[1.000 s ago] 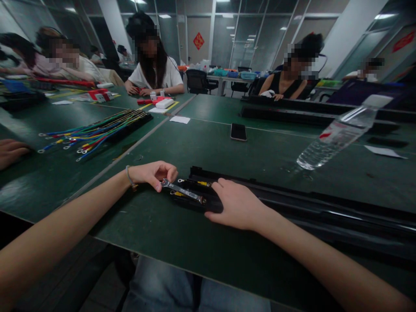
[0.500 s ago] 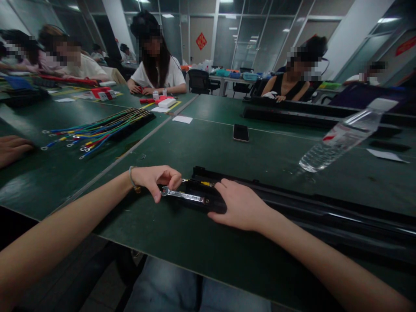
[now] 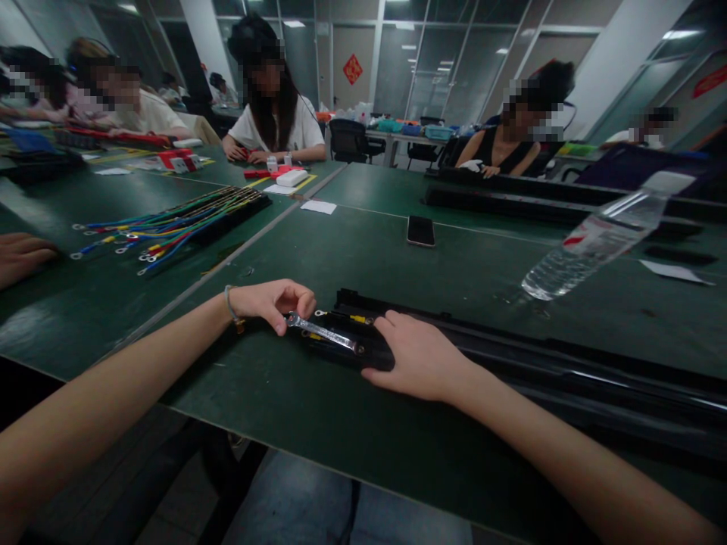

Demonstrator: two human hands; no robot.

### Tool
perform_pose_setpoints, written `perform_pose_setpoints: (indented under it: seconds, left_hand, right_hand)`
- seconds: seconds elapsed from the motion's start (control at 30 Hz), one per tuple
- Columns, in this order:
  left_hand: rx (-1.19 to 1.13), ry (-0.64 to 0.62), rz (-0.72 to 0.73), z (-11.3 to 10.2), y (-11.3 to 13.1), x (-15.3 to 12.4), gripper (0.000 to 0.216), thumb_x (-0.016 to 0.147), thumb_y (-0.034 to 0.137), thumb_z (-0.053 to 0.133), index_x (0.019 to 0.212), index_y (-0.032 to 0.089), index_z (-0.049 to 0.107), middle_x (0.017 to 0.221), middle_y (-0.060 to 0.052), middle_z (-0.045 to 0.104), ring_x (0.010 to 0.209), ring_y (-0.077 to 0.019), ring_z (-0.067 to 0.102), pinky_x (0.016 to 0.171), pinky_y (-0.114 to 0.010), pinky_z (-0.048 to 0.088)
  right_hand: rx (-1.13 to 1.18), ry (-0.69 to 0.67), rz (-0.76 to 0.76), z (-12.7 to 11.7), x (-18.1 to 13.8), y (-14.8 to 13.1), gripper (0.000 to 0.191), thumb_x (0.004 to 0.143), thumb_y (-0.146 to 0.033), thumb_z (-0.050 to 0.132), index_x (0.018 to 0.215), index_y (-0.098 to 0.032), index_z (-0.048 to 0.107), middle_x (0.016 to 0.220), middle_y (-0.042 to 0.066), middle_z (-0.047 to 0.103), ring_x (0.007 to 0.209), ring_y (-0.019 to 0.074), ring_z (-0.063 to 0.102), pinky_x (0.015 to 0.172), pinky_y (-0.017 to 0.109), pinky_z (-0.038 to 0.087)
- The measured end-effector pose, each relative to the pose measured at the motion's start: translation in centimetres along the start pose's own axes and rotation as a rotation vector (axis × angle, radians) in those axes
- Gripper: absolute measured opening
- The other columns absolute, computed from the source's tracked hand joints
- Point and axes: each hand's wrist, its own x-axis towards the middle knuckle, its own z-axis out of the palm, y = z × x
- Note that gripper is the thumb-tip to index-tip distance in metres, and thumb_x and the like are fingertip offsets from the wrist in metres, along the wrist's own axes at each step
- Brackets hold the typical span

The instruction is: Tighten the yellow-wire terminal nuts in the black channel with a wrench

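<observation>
Head: one wrench point(image 3: 325, 334), one phone point(image 3: 421, 232)

Polished, silvery metal is gleaming on the wrench point(image 3: 326, 334) in the left grip point(image 3: 276, 301). Under the right grip point(image 3: 420, 356), the long housing point(image 3: 528, 356) is looking like black plastic, mostly matt, a glossy streak shining along it to the right. Between both grips, a ring terminal point(image 3: 320, 312) is showing bare metal. Around them, the smooth green table point(image 3: 295, 424) is giving off a soft sheen. Beyond the right grip, the phone point(image 3: 421, 232) is presenting a dark, glassy face; farther right, the clear plastic bottle point(image 3: 591, 238) is glinting.
</observation>
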Motion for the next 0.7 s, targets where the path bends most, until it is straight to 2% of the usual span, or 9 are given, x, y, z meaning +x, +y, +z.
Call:
perform_pose_setpoints:
  seconds: [0.3, 0.43, 0.57, 0.7]
  left_hand:
    - [0.031, 0.19, -0.025, -0.71, -0.27, -0.07, 0.029, 0.057, 0.028, 0.076, 0.072, 0.011, 0.058, 0.068, 0.002, 0.052, 0.061, -0.0079, 0.046, 0.054, -0.017, 0.035]
    - [0.042, 0.268, -0.039, -0.69, -0.33, -0.04, 0.03, 0.057, 0.028, 0.076, 0.076, 0.01, 0.059, 0.071, 0.002, 0.055, 0.063, -0.0077, 0.048, 0.057, -0.017, 0.036]
    - [0.048, 0.267, -0.039, -0.66, -0.36, -0.04, 0.03, 0.058, 0.028, 0.076, 0.076, 0.011, 0.059, 0.072, 0.002, 0.055, 0.064, -0.008, 0.048, 0.058, -0.018, 0.036]
    - [0.048, 0.214, -0.014, -0.5, -0.22, -0.02, 0.029, 0.059, 0.029, 0.076, 0.072, 0.011, 0.057, 0.069, 0.003, 0.051, 0.061, -0.0074, 0.045, 0.055, -0.017, 0.034]
  right_hand:
    - [-0.008, 0.018, -0.002, 0.07, -0.07, 0.01, 0.048, 0.067, -0.054, 0.052, 0.095, -0.015, 0.053, 0.093, 0.01, 0.055, 0.079, 0.0211, 0.053, 0.071, 0.033, 0.043]
    - [-0.011, 0.019, -0.007, 0.12, -0.04, 0.02, 0.047, 0.067, -0.053, 0.052, 0.095, -0.015, 0.053, 0.092, 0.01, 0.055, 0.079, 0.0213, 0.053, 0.071, 0.033, 0.043]
    - [-0.011, 0.018, -0.008, 0.12, -0.01, 0.03, 0.049, 0.067, -0.053, 0.052, 0.097, -0.014, 0.053, 0.094, 0.01, 0.055, 0.08, 0.0213, 0.053, 0.072, 0.033, 0.043]
    - [-0.01, 0.014, -0.003, 0.0, -0.02, -0.04, 0.048, 0.067, -0.053, 0.052, 0.096, -0.014, 0.054, 0.093, 0.01, 0.055, 0.08, 0.0212, 0.053, 0.071, 0.033, 0.043]
